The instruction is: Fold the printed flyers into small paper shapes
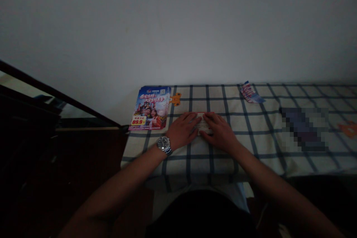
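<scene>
Both my hands lie flat on a small pale folded paper [202, 122] with a red edge, on the checked cloth [251, 137] of the table. My left hand [182, 129], with a metal wristwatch [164, 144] on its wrist, presses the paper's left part with fingers stretched out. My right hand [219, 129] covers the right part, fingers also flat and pointing toward the left hand. Most of the paper is hidden under the fingers.
A stack of colourful leaflets [150, 108] lies at the table's left end, with an orange piece [176, 99] beside it. A folded blue-and-red leaflet [251, 93] sits near the wall. A blurred patch [305, 128] and an orange scrap [348, 129] lie to the right. Dark furniture [41, 119] stands left.
</scene>
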The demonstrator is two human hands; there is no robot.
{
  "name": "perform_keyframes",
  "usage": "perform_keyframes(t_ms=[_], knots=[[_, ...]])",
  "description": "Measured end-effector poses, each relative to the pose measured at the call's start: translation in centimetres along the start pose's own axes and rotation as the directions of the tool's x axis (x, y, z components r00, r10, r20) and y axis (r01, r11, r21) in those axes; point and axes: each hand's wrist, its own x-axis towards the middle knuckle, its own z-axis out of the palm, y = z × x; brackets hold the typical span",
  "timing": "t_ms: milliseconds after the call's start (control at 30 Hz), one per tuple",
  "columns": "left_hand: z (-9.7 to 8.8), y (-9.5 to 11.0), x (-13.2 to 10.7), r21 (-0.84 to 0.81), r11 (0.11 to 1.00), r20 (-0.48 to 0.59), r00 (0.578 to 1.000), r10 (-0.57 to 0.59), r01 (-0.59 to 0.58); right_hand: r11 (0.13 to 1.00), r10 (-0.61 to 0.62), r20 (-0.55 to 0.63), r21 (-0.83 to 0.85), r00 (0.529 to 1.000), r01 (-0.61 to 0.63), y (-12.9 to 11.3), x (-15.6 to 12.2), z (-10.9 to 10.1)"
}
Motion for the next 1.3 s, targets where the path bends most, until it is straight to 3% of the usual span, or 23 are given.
perform_keyframes(t_ms=[1300], knots=[[-0.1,-0.4,-0.3,-0.001,1.0,0.034,0.999,0.019,-0.019,0.999,-0.037,0.041,-0.03,0.998,0.038,0.9,-0.2,0.1]])
